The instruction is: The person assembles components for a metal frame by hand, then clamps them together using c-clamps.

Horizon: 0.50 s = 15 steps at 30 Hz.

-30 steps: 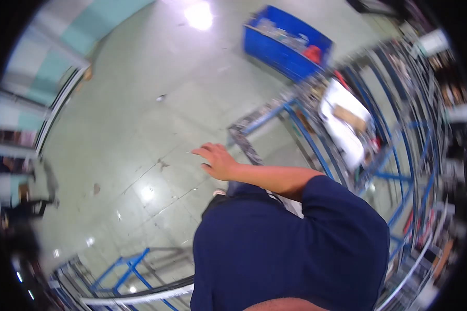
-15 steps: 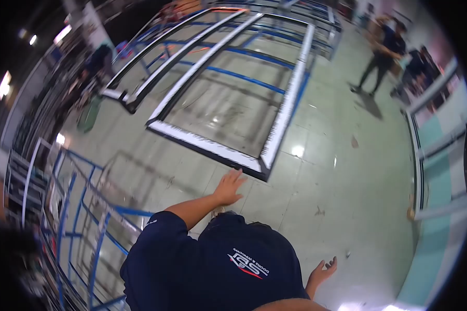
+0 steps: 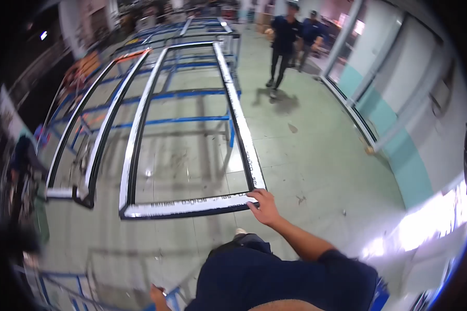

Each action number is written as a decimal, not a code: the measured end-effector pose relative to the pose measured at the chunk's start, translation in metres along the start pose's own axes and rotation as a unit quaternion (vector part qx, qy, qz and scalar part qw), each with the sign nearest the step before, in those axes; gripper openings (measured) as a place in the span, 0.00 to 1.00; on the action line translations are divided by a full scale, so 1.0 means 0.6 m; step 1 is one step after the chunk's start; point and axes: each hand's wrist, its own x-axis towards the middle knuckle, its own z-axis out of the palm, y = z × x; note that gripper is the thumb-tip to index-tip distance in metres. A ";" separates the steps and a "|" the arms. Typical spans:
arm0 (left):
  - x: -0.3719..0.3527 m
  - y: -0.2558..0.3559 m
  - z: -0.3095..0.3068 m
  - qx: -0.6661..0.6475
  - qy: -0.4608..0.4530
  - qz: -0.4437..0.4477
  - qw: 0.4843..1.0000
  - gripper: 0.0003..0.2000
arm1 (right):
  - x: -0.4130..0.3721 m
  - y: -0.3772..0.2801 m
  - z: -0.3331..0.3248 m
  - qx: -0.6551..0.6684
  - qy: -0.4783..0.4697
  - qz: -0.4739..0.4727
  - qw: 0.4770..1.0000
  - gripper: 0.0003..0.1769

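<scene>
My right hand (image 3: 264, 206) is closed on the near right corner of a large rectangular window frame (image 3: 192, 203), fingers over its top face. The frame is black, with printed white protective film along its bars, and lies flat on a blue metal stand (image 3: 187, 120), its near end overhanging the floor. My left hand (image 3: 159, 296) hangs low at the bottom left, partly seen, fingers apart, holding nothing I can make out. To the left lies a narrower black-and-white frame (image 3: 102, 133) on the same stand.
Two people (image 3: 285, 44) are at the back right, one walking. A glazed sliding door (image 3: 366, 78) lines the right side. Another blue metal rack (image 3: 52, 290) stands at the lower left. Further frames and stands (image 3: 202, 26) extend behind. A person in dark clothing (image 3: 23, 155) is at the far left.
My view has turned, setting the frame upright in it. My left hand has drawn back from the frame's near edge to low left. My right hand has come up and taken hold of the corner.
</scene>
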 end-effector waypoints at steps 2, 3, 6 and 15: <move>0.030 0.024 -0.018 -0.118 0.013 -0.085 0.989 0.36 | 0.048 -0.026 0.052 0.043 -0.055 -0.021 0.997 0.08; 0.021 0.033 -0.030 -0.081 -0.006 -0.107 0.991 0.32 | 0.072 -0.038 0.079 0.051 -0.054 -0.027 0.997 0.08; 0.027 0.039 -0.070 -0.057 -0.013 -0.048 0.997 0.20 | 0.153 -0.081 0.174 0.030 -0.065 -0.082 0.994 0.15; 0.022 -0.025 -0.312 -0.191 0.140 -0.294 0.926 0.15 | 0.370 -0.340 0.601 0.178 -0.031 -0.116 0.977 0.10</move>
